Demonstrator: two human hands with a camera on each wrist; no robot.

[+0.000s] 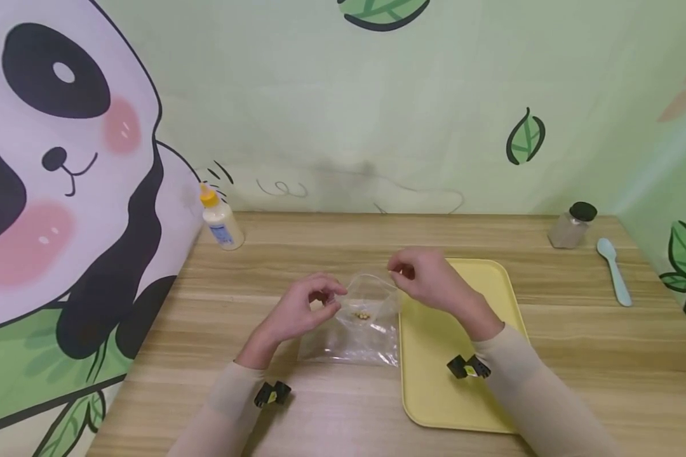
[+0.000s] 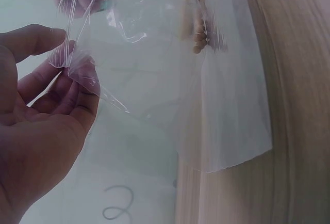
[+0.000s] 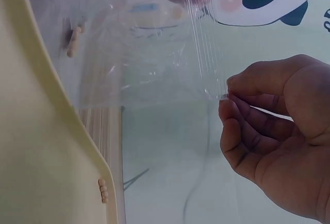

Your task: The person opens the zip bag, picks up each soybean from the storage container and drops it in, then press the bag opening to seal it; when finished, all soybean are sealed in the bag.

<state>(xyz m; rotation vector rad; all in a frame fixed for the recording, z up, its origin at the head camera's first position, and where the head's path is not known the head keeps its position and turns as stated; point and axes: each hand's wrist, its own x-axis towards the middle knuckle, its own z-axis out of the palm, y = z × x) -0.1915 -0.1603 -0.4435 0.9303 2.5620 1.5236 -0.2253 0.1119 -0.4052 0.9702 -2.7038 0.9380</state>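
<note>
A clear plastic zip bag [image 1: 349, 346] lies partly on the table, its mouth edge raised between both hands. A small cluster of yellowish bean-like pieces [image 1: 363, 315] shows through the film. My left hand [image 1: 303, 308] holds one side of the mouth; in the left wrist view the film lies over its curled fingers [image 2: 77, 92], with the thumb close to the edge. My right hand [image 1: 434, 279], above the yellow tray, pinches the other top corner between thumb and fingertips. The ridged strip of the bag [image 3: 203, 48] stretches between the hands in the right wrist view.
The yellow tray [image 1: 454, 393] stands against the bag's right side; a few tan pieces [image 3: 103, 191] lie by its rim. A yellow-capped bottle [image 1: 223, 225] is back left. At the right are a black-lidded jar [image 1: 571, 227] and a pale blue spoon [image 1: 614, 273].
</note>
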